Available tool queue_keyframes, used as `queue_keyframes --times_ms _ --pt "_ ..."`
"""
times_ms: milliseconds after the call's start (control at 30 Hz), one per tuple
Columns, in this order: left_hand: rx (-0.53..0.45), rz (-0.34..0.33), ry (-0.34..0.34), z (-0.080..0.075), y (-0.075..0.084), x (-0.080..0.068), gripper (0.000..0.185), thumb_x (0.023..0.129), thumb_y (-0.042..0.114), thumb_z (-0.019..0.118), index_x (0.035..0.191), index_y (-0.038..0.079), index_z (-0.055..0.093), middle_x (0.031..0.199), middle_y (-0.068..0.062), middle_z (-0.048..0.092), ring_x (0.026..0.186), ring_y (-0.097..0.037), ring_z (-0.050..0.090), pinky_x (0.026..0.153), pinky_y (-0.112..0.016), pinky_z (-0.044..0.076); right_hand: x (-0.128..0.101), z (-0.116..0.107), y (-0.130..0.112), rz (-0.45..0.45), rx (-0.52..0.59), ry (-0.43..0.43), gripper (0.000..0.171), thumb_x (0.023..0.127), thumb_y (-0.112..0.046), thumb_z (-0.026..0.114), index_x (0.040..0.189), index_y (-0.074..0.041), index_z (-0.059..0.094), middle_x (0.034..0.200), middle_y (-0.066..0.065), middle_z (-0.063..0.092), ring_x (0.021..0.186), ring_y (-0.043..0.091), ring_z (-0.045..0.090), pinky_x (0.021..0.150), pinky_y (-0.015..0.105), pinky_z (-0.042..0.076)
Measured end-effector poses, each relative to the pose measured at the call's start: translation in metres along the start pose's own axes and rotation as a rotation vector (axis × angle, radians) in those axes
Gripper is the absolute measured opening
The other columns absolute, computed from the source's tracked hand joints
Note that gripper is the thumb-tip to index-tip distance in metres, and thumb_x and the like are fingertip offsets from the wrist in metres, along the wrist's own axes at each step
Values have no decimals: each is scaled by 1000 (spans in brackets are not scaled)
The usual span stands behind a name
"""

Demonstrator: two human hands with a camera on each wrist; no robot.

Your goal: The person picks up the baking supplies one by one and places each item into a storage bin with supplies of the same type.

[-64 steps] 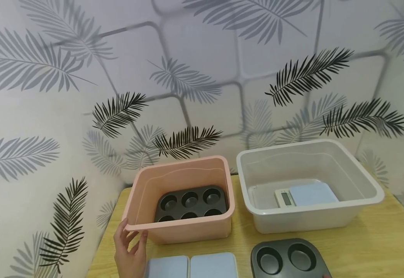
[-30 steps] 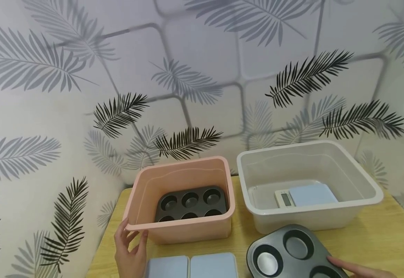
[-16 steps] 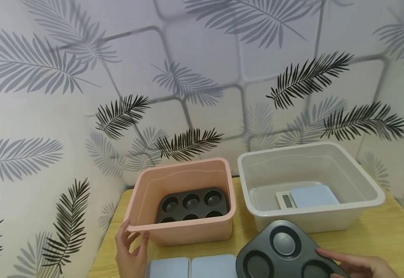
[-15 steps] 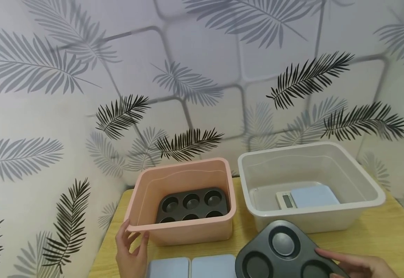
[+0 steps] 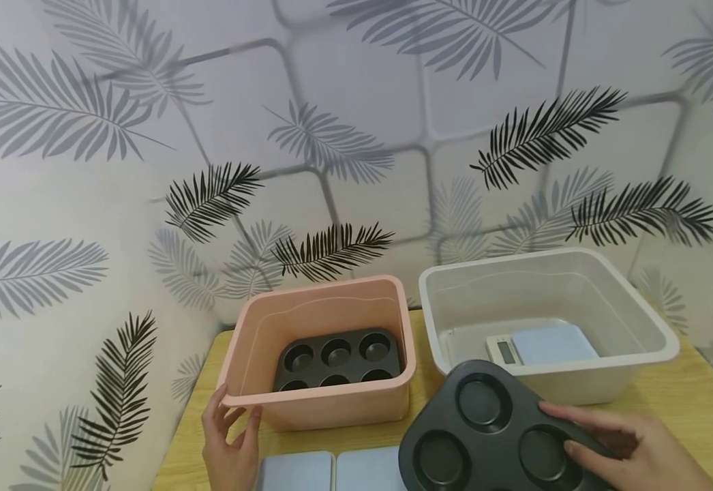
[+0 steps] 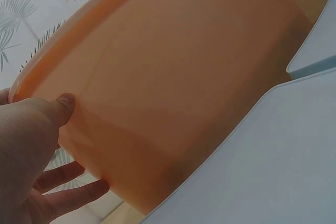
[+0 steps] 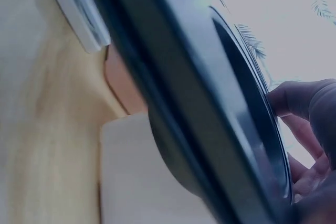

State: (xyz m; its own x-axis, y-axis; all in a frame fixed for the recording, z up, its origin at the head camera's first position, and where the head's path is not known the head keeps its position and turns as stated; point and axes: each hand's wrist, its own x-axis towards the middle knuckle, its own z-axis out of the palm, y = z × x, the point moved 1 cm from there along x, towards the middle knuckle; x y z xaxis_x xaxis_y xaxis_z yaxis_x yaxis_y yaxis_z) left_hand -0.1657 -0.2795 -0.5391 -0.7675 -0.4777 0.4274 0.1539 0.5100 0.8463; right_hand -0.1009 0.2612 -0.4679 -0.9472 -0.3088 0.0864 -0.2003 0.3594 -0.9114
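Right hand (image 5: 632, 447) pinches dark muffin tin (image 5: 506, 440) by its right edge, thumb on the upper face; tin is tilted, bottom center-right of the head frame, overlapping the near wall of white plastic bin (image 5: 583, 389). Right wrist view: tin nearly edge-on, diagonal across the frame.

Left hand (image 5: 230, 447), lower left, grips near-left corner of pink plastic bin (image 5: 338, 408), thumb on outer wall, a finger behind the rim. Second muffin tin (image 5: 338, 365) lies in pink bin. White bin, right of frame, holds digital scale (image 5: 553, 344) with light blue top. Two light blue slabs (image 5: 298, 472) side by side, bottom edge. Wood-grain table (image 5: 688, 399); leaf-print wall (image 5: 356, 102) behind.
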Motion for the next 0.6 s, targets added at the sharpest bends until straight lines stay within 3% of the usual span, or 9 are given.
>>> queue_keyframes --times_ms 133,267,367,600 --pt "2 0 -8 2 1 -1 76 92 10 76 155 31 39 141 -12 60 103 10 60 68 -9 55 8 -2 -22 -78 -110 87 48 95 -10 73 142 -12 62 132 -17 69 114 -4 67 82 17 59" --pt "-4 2 7 2 3 -1 76 91 10 77 155 30 41 139 -13 62 102 10 61 68 -8 54 23 -3 -41 -212 -206 169 47 89 -6 78 134 -14 68 131 -12 71 118 -7 64 87 10 55" --pt "-10 5 14 1 2 1 76 91 9 77 154 31 42 138 -12 62 101 9 61 68 -8 55 36 -1 -49 -256 -173 178 45 88 -4 79 131 -12 70 130 -13 71 116 -4 67 85 14 57" --pt "-5 -2 5 1 2 2 76 90 8 78 154 30 43 138 -13 62 101 11 60 68 -6 54 64 2 -56 -238 -46 144 42 93 -6 75 134 -13 69 128 -18 71 99 7 75 70 27 63"
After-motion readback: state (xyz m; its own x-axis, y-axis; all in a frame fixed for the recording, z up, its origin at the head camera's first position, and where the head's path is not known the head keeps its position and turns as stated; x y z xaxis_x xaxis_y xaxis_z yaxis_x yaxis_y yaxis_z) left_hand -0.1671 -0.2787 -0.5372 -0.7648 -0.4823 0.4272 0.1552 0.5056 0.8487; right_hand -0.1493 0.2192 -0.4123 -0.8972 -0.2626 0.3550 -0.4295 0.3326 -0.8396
